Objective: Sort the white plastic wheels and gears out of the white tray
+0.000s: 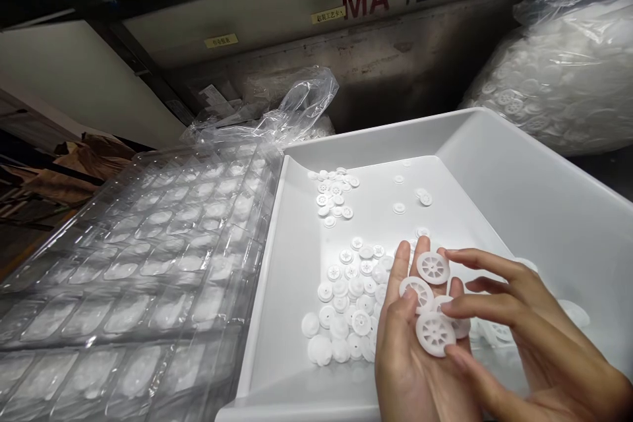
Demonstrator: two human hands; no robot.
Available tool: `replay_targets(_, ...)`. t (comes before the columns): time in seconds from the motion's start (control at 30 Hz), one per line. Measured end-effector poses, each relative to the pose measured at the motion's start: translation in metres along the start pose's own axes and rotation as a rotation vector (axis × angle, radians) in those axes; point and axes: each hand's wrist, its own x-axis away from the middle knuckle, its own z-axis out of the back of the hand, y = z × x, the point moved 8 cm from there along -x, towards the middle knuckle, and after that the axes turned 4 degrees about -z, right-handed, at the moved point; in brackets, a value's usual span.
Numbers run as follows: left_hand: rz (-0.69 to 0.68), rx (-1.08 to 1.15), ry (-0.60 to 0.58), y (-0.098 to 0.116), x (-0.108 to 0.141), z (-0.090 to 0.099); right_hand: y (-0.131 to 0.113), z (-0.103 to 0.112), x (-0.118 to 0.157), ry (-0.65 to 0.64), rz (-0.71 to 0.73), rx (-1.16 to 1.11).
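Observation:
Over the right part of a white bin (386,138), my left hand (415,356) is palm up, its fingers curled round several white spoked plastic wheels (435,334). My right hand (524,316) reaches in from the right, thumb and fingertips touching the edges of the wheels on the palm. One wheel (433,268) lies near the left fingertips, another (417,294) under the left thumb. Small white discs (361,322) are spread on the bin floor left of my hands, with a smaller cluster (336,191) farther back. More discs are partly hidden behind my hands.
Clear plastic trays (163,264) with compartments of white parts stand left of the bin. A big clear bag (568,72) of white parts is at the back right. Crumpled clear plastic (306,99) lies behind the bin, before a machine panel (277,26) with labels.

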Motion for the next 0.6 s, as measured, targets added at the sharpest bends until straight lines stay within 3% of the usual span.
replay_targets(0.2, 0.038, 0.071, 0.054, -0.0036, -0.0038, 0.0036, -0.0056, -0.0042, -0.0001, -0.057, 0.074, 0.086)
replay_targets(0.6, 0.029, 0.029, 0.090, -0.0022, -0.0019, 0.0030, -0.0022, -0.0015, -0.0023, -0.030, 0.063, 0.118)
